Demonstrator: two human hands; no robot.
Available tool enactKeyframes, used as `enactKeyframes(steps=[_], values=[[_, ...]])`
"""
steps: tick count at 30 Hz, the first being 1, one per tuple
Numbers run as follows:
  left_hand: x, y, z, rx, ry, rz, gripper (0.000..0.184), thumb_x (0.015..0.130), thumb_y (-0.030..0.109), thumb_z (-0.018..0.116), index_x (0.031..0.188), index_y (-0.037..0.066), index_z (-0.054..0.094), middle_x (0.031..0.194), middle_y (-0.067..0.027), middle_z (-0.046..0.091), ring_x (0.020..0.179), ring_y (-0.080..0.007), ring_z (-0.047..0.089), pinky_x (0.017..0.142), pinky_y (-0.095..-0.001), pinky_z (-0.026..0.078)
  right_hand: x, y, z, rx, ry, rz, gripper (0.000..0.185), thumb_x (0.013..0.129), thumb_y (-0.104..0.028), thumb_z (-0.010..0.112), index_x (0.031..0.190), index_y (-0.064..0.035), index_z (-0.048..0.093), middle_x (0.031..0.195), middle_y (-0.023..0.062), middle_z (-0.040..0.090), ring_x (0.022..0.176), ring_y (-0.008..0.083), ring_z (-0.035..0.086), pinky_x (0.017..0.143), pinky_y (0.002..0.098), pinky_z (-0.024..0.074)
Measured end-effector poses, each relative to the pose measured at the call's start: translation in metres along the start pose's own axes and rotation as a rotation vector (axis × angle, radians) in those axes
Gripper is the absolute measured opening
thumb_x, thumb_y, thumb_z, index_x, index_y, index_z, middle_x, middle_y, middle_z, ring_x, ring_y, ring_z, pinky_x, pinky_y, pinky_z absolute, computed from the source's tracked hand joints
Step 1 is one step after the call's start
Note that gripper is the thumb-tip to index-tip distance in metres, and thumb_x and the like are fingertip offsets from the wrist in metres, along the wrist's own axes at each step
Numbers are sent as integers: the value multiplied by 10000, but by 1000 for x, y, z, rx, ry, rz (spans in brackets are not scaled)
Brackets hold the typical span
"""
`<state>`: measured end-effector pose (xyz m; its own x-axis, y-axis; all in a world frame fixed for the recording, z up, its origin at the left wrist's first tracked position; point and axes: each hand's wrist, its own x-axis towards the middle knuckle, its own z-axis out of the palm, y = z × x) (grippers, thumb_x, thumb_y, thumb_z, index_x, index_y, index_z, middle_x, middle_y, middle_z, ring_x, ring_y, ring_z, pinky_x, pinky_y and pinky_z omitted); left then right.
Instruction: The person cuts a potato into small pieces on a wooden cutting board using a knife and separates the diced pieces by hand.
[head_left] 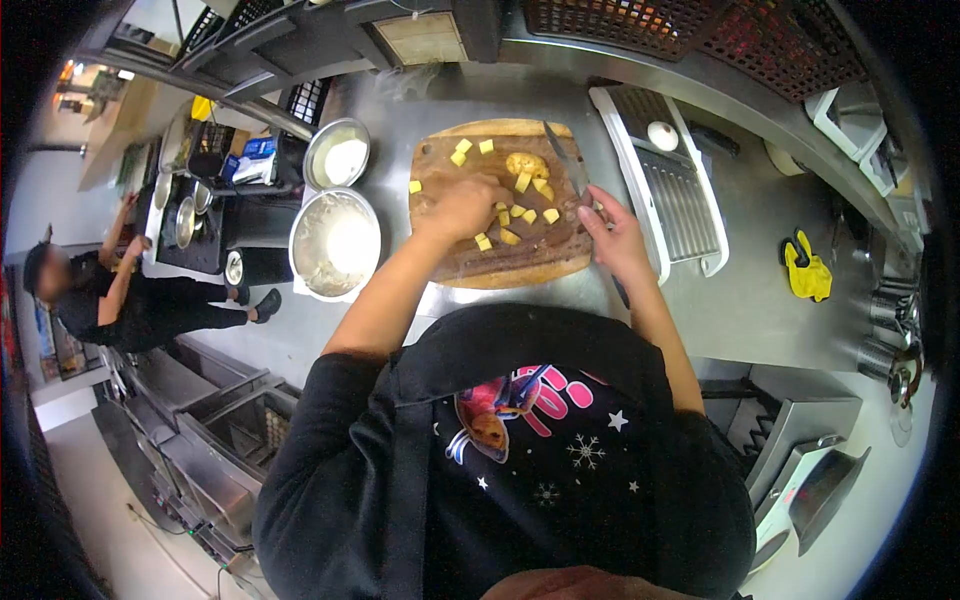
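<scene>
A wooden cutting board lies on the steel counter with several yellow potato cubes scattered over it. A larger piece of potato rests near the upper right of the board. My left hand is over the middle of the board, fingers bunched against the cubes; what is between the fingertips is hidden. In my right hand, at the board's right edge, is a kitchen knife, its blade pointing away from me across the board's upper right corner.
Left of the board are two metal bowls, a larger one and a smaller one. A white-framed slicer with an egg-like white object stands right, with yellow-black gloves farther over. Another person stands at far left.
</scene>
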<state>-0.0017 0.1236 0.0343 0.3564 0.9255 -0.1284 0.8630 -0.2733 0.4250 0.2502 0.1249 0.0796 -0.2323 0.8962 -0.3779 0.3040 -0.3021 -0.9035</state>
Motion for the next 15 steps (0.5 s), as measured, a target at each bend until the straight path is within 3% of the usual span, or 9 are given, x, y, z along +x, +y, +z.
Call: enactKeyframes(steps=[1, 3, 4, 6, 7, 9, 12, 13, 15], values=[[2, -3, 3, 7, 4, 2, 236, 739, 91, 602, 972, 109, 640, 978, -137, 613, 929, -327, 576, 790, -386, 469, 2, 7, 3, 4, 6, -84, 482, 836, -244, 643, 1229, -5, 497, 1080, 121, 607, 928, 139, 572, 805, 255, 454], [4, -2, 2, 21, 12, 10, 212, 747, 111, 600, 955, 105, 641, 943, -139, 621, 887, -342, 582, 772, -391, 475, 4, 15, 9, 31, 5, -185, 472, 844, -253, 631, 1239, -31, 496, 1005, 94, 601, 799, 113, 519, 687, 237, 415], [5, 1, -1, 4, -10, -73, 219, 744, 80, 588, 956, 102, 639, 916, -129, 624, 878, -317, 594, 775, -384, 480, 3, 17, 11, 53, -3, -204, 460, 851, -259, 622, 1246, -59, 497, 913, 59, 598, 633, 79, 471, 539, 217, 385], [3, 10, -7, -30, -51, -235, 245, 738, 18, 563, 958, 96, 636, 862, -108, 631, 861, -268, 616, 781, -369, 492, 1, 17, 14, 55, -22, -207, 454, 853, -257, 618, 1248, -68, 500, 924, 58, 595, 652, 79, 464, 554, 219, 378], [0, 11, -7, -197, 13, -268, 217, 751, 10, 566, 944, 84, 631, 838, -100, 632, 827, -248, 624, 748, -357, 503, -1, 16, 16, 35, -31, -190, 458, 850, -247, 623, 1244, -47, 501, 1027, 93, 593, 837, 113, 506, 717, 241, 401], [-4, 12, -2, -533, 140, -323, 161, 777, -5, 572, 916, 61, 619, 790, -84, 634, 760, -208, 638, 681, -334, 527, -4, 13, 20, 34, -65, -214, 467, 846, -238, 629, 1246, -37, 499, 1138, 128, 589, 1028, 151, 546, 881, 262, 422], [-5, 18, 2, -1672, 242, -290, 109, 817, -17, 570, 904, 44, 594, 808, -71, 629, 749, -159, 632, 632, -290, 538, -8, 12, 34, 89, -146, -336, 480, 844, -240, 630, 1268, -66, 488, 1163, 128, 582, 1043, 161, 542, 887, 258, 414], [-6, 21, 2, -1887, 230, -236, 135, 843, -23, 541, 956, 45, 567, 862, -73, 625, 756, -181, 633, 668, -300, 546, -12, 6, 37, 63, -155, -350, 502, 842, -218, 630, 1288, -60, 461, 1181, 125, 569, 1056, 158, 531, 894, 262, 409], [-11, 41, -5, -1992, 244, -201, 173, 842, -34, 530, 997, 41, 551, 888, -74, 618, 766, -181, 633, 685, -300, 543, -19, -8, 43, 28, -166, -430, 527, 848, -163, 617, 1323, -53, 416, 1208, 102, 548, 1068, 136, 505, 898, 263, 400]])
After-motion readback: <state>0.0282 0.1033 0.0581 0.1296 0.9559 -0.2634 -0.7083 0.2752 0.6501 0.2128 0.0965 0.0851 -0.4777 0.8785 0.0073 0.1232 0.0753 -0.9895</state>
